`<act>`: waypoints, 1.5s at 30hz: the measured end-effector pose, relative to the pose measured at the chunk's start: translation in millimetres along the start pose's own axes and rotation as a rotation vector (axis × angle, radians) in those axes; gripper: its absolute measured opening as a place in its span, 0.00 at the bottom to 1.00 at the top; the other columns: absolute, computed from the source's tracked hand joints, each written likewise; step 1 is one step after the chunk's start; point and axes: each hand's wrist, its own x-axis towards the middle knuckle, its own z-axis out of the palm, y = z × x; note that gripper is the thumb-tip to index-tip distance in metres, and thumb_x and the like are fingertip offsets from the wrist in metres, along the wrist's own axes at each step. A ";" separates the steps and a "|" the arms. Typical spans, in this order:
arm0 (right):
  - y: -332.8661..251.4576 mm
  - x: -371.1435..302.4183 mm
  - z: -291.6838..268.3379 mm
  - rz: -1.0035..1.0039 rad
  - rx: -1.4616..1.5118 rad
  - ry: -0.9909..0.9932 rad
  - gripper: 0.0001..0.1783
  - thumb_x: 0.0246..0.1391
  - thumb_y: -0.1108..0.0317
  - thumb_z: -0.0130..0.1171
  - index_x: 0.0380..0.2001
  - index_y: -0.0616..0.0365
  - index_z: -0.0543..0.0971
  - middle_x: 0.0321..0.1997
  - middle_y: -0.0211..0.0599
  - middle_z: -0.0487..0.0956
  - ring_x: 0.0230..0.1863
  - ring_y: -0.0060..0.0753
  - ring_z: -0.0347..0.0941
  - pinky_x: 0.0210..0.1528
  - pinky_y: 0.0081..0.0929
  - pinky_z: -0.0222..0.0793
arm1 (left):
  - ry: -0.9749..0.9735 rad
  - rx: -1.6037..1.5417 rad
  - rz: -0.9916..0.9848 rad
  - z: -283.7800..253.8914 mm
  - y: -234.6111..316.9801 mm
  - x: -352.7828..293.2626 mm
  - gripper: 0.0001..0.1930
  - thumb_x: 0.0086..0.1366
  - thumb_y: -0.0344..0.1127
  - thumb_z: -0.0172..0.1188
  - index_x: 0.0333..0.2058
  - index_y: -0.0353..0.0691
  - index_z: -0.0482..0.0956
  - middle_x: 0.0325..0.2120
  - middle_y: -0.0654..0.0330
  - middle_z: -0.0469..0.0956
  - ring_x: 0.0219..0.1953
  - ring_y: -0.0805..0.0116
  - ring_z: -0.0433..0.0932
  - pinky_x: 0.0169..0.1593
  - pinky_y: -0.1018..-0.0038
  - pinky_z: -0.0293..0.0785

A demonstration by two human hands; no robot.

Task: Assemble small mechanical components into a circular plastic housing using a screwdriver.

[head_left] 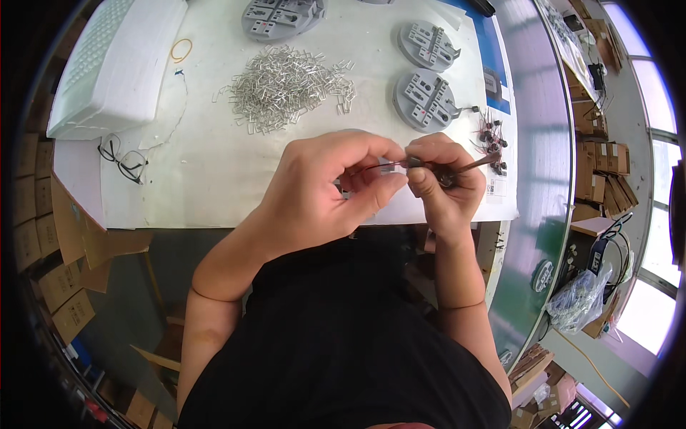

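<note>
My left hand [325,171] is closed in a loose pinch around thin dark red wires [368,169]. Close beside it, my right hand [454,175] grips a small black part [414,162] between thumb and fingers, where the wires meet it. A brown tapering stick-like thing [480,163] juts out rightward from the right hand; its kind is unclear. Beneath the hands, a grey piece [346,187] shows only in part. To the right lie several small black round parts with red wires [493,136]. Beyond the hands sits a grey round base [425,100] with slots and a side arm.
A heap of U-shaped metal clips [286,89] lies on the white table [186,193]. Other grey round bases [429,44] stand farther back. At left are a white foam block [118,68], eyeglasses [123,160] and a yellow loop [181,50]. A glossy partition [536,143] borders the right side.
</note>
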 end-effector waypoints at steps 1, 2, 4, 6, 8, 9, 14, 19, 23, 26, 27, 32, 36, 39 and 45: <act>0.5 -1.5 1.7 0.003 -0.029 0.011 0.12 0.58 0.80 0.74 0.44 0.68 0.83 0.42 0.42 0.84 0.42 0.30 0.80 0.43 0.24 0.76 | 0.027 0.181 0.165 0.8 -0.7 -0.3 0.04 0.68 0.26 0.69 0.38 0.30 0.86 0.26 0.63 0.81 0.26 0.81 0.77 0.30 0.80 0.73; 0.5 -3.3 2.5 0.006 -0.058 0.023 0.13 0.59 0.80 0.74 0.45 0.68 0.83 0.41 0.41 0.84 0.41 0.29 0.80 0.43 0.23 0.76 | 0.025 0.181 0.164 0.3 -1.3 0.5 0.04 0.68 0.26 0.69 0.38 0.30 0.86 0.26 0.63 0.81 0.26 0.81 0.77 0.30 0.80 0.73; -4.4 -6.2 3.6 0.031 -0.082 0.033 0.13 0.58 0.80 0.74 0.45 0.68 0.83 0.41 0.41 0.84 0.41 0.28 0.79 0.42 0.23 0.76 | 0.014 0.237 0.207 -3.0 -3.2 3.4 0.04 0.68 0.25 0.70 0.38 0.30 0.86 0.26 0.63 0.81 0.26 0.81 0.76 0.30 0.80 0.73; -8.8 -8.0 4.6 0.080 -0.129 0.048 0.13 0.58 0.81 0.73 0.46 0.67 0.83 0.40 0.41 0.85 0.40 0.27 0.79 0.42 0.21 0.75 | 0.009 0.267 0.225 -3.7 -4.0 3.6 0.04 0.67 0.25 0.70 0.39 0.30 0.85 0.27 0.62 0.81 0.26 0.81 0.76 0.30 0.80 0.73; -0.3 -2.3 1.5 -0.005 -0.180 0.000 0.14 0.58 0.81 0.73 0.47 0.67 0.83 0.41 0.40 0.84 0.40 0.26 0.79 0.42 0.21 0.75 | 0.004 0.205 0.138 -2.2 -5.9 2.5 0.05 0.68 0.26 0.70 0.38 0.30 0.85 0.27 0.64 0.81 0.27 0.82 0.75 0.31 0.81 0.72; 5.1 0.9 -0.6 -0.091 -0.234 -0.046 0.14 0.57 0.82 0.72 0.47 0.66 0.83 0.42 0.39 0.84 0.39 0.25 0.78 0.41 0.22 0.75 | 0.000 0.173 0.094 -1.3 -7.1 1.6 0.05 0.68 0.26 0.69 0.38 0.30 0.85 0.27 0.65 0.81 0.27 0.83 0.74 0.31 0.81 0.71; -7.5 -2.9 3.8 -0.028 -0.428 -0.087 0.11 0.60 0.83 0.69 0.45 0.67 0.82 0.48 0.42 0.81 0.37 0.22 0.77 0.40 0.21 0.74 | -0.086 -0.111 -0.268 -15.9 -19.5 -6.5 0.05 0.70 0.27 0.68 0.38 0.30 0.85 0.26 0.67 0.81 0.27 0.84 0.74 0.31 0.82 0.70; -0.8 -12.6 -0.3 0.071 -0.540 -0.166 0.12 0.58 0.83 0.69 0.45 0.65 0.82 0.50 0.40 0.82 0.32 0.25 0.79 0.36 0.25 0.76 | -0.088 0.110 -0.412 -24.4 -31.6 -15.4 0.08 0.67 0.32 0.70 0.37 0.32 0.86 0.24 0.58 0.85 0.24 0.73 0.82 0.30 0.76 0.76; -4.5 -11.1 2.5 0.002 -0.818 -0.263 0.13 0.56 0.82 0.70 0.44 0.62 0.82 0.50 0.36 0.82 0.29 0.34 0.81 0.32 0.30 0.78 | -0.070 0.379 -0.367 -16.2 -29.4 -13.8 0.08 0.64 0.32 0.71 0.35 0.32 0.87 0.21 0.58 0.84 0.22 0.74 0.79 0.29 0.76 0.74; -8.9 -10.9 9.1 -0.015 -1.099 -0.333 0.11 0.55 0.79 0.70 0.41 0.58 0.83 0.49 0.32 0.82 0.30 0.42 0.82 0.32 0.34 0.79 | -0.099 0.513 -0.367 -13.5 -26.6 -11.6 0.07 0.64 0.29 0.72 0.35 0.29 0.86 0.21 0.61 0.82 0.23 0.83 0.74 0.28 0.79 0.70; -10.9 -11.3 11.9 -0.014 -1.099 -0.333 0.11 0.55 0.79 0.70 0.41 0.58 0.83 0.49 0.32 0.82 0.30 0.42 0.82 0.32 0.34 0.79 | -0.097 0.511 -0.350 -13.9 -29.3 -12.0 0.07 0.63 0.29 0.72 0.34 0.29 0.86 0.20 0.60 0.82 0.23 0.82 0.74 0.27 0.79 0.70; -12.8 -12.6 14.8 0.034 -1.223 -0.372 0.09 0.56 0.76 0.69 0.40 0.56 0.83 0.47 0.31 0.82 0.31 0.44 0.83 0.32 0.39 0.79 | -0.109 0.473 -0.331 -17.4 -31.2 -11.9 0.08 0.62 0.29 0.72 0.35 0.28 0.85 0.20 0.58 0.82 0.22 0.81 0.74 0.26 0.77 0.70; -9.8 -13.2 10.3 0.044 -1.159 -0.371 0.07 0.57 0.76 0.68 0.39 0.57 0.83 0.46 0.33 0.81 0.30 0.46 0.82 0.31 0.41 0.79 | -0.103 0.457 -0.299 -16.6 -35.5 -13.1 0.08 0.63 0.29 0.71 0.35 0.28 0.85 0.21 0.57 0.82 0.22 0.81 0.73 0.27 0.77 0.70; -11.5 -12.6 12.2 0.053 -1.152 -0.382 0.06 0.57 0.77 0.66 0.38 0.57 0.83 0.44 0.34 0.81 0.30 0.48 0.81 0.31 0.42 0.78 | -0.092 0.461 -0.275 -16.0 -37.2 -14.4 0.08 0.65 0.29 0.70 0.35 0.28 0.85 0.21 0.57 0.82 0.23 0.81 0.73 0.27 0.77 0.71; -17.1 4.3 6.7 0.012 -1.128 -0.519 0.09 0.53 0.81 0.62 0.37 0.58 0.83 0.43 0.38 0.80 0.29 0.51 0.80 0.30 0.44 0.78 | -0.073 0.415 -0.236 -16.9 -41.6 -14.2 0.08 0.67 0.30 0.68 0.34 0.28 0.85 0.22 0.57 0.83 0.23 0.81 0.74 0.27 0.76 0.71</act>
